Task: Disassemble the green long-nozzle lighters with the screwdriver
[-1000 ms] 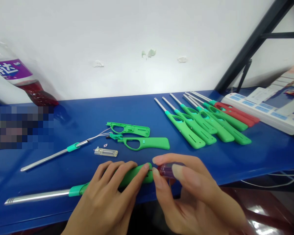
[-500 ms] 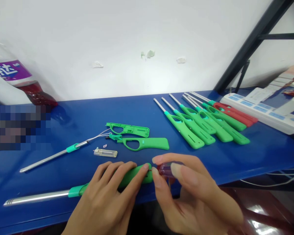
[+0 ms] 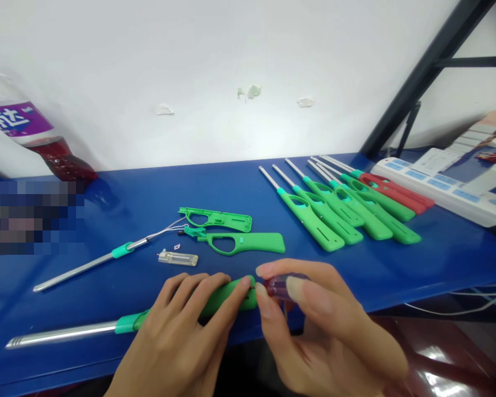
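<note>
Under my left hand [image 3: 182, 336], a green long-necked lighter [image 3: 220, 298] lies along the front of the table, its metal tube pointing left. The fingers of that hand are wrapped over the handle. My right hand [image 3: 339, 325] pinches a small screwdriver [image 3: 278, 285] with a translucent reddish-purple handle; its thin tip meets the handle's end. Beyond the hands lie a green half shell [image 3: 236, 221], another green handle piece [image 3: 264, 242], a clear fuel tank [image 3: 178, 258], a tiny pale part [image 3: 177, 246] and a metal tube [image 3: 82, 270] with wires.
Several green lighters [image 3: 314, 220] and red ones [image 3: 413, 196] lie at the right, beside a white power strip [image 3: 442, 184]. A drink bottle [image 3: 45, 132] leans at the left near a blurred-out patch. Behind the blue table [image 3: 149, 190] rises a white wall.
Both hands keep almost the same place. The fingers of my right hand have shifted very slightly on the screwdriver handle.
</note>
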{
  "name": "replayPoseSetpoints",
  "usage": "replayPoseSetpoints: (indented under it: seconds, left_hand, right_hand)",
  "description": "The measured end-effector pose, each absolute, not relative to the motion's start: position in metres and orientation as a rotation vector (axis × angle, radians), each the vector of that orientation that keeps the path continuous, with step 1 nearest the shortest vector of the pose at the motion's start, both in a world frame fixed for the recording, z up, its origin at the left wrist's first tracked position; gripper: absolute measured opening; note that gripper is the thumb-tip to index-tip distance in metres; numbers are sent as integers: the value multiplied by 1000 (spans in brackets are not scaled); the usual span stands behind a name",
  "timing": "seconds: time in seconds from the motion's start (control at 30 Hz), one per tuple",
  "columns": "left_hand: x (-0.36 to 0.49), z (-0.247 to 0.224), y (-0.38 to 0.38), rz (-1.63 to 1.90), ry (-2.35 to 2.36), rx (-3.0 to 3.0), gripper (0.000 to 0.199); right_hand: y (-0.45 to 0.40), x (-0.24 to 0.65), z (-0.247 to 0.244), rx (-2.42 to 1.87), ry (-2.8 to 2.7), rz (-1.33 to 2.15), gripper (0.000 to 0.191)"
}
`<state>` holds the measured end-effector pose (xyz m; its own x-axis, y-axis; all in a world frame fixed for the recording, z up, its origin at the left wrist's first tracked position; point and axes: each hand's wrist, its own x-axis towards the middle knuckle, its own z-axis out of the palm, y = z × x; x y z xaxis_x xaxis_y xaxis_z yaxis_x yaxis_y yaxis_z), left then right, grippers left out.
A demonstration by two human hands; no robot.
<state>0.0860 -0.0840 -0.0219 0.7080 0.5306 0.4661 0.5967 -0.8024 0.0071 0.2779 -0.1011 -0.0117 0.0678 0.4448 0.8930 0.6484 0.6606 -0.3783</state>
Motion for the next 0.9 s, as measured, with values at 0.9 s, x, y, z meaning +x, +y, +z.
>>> replayPoseSetpoints:
  seconds: [0.9]
  left_hand:
    - [86, -25, -84, -687, -909, -2759, 46]
  right_hand:
    - [-105, 278, -18, -988, -1564, -86, 36]
